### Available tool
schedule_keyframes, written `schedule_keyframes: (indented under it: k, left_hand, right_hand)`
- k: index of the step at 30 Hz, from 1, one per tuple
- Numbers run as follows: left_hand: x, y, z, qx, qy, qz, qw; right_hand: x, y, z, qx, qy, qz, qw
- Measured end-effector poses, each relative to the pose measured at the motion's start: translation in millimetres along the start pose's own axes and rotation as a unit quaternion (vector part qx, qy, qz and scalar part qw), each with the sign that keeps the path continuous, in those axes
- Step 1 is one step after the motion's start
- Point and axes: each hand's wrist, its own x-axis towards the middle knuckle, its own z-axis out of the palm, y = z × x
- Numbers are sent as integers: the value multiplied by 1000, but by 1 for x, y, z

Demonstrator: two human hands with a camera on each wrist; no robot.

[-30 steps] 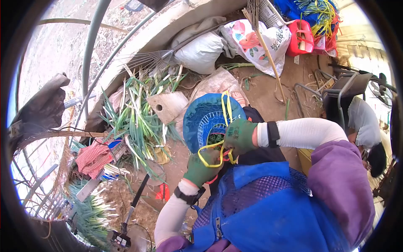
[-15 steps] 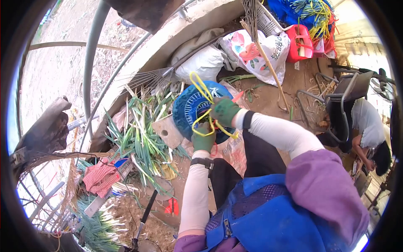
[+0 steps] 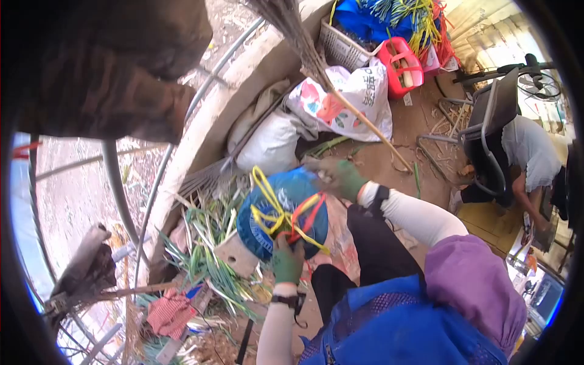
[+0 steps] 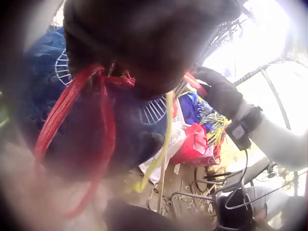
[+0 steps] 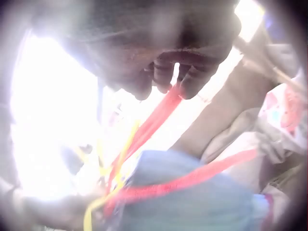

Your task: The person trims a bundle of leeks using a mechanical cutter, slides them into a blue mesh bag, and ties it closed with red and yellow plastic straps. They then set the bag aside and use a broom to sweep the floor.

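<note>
A round blue printed sack (image 3: 291, 185) faces up in front of the person's knees. At its gathered middle, my green-gloved left hand (image 3: 287, 261) grips the crossing of a red strip (image 3: 307, 213) and a yellow strip (image 3: 267, 191). A red loop (image 4: 72, 98) hangs below that glove in the left wrist view. My right hand (image 3: 340, 179), also gloved, is at the sack's upper right edge. In the right wrist view, its curled fingers (image 5: 192, 79) pinch the red strip (image 5: 154, 118), which stretches back to the knot. The sack's contents are hidden.
Loose green onions (image 3: 204, 234) lie left of the sack. A rake (image 3: 207, 179), a white sack (image 3: 267, 146), a printed bag (image 3: 371, 91), a broom (image 3: 359, 118) and a red basket (image 3: 398, 67) stand beyond. Another person (image 3: 529, 149) bends near a chair (image 3: 486, 121) at right.
My right hand has moved away from my left, drawing the red strip out of the knot. The sack has tipped toward me, so more blue surface shows. The head view has shifted.
</note>
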Motion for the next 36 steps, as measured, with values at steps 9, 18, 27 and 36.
schedule_keyframes:
  k: [9, 18, 27, 36]
  left_hand:
    - [-2, 26, 34, 185, -186, -135, 956]
    - [4, 22, 40, 191, -221, -201, 935]
    - [10, 45, 27, 196, -221, -195, 935]
    - [4, -16, 33, 172, -164, -14, 971]
  right_hand:
    - [220, 175, -125, -84, 262, 131, 952]
    - [239, 133, -146, -46, 162, 92, 981]
    - [14, 109, -112, -12, 127, 181, 975]
    - [-251, 64, -34, -40, 83, 403, 911]
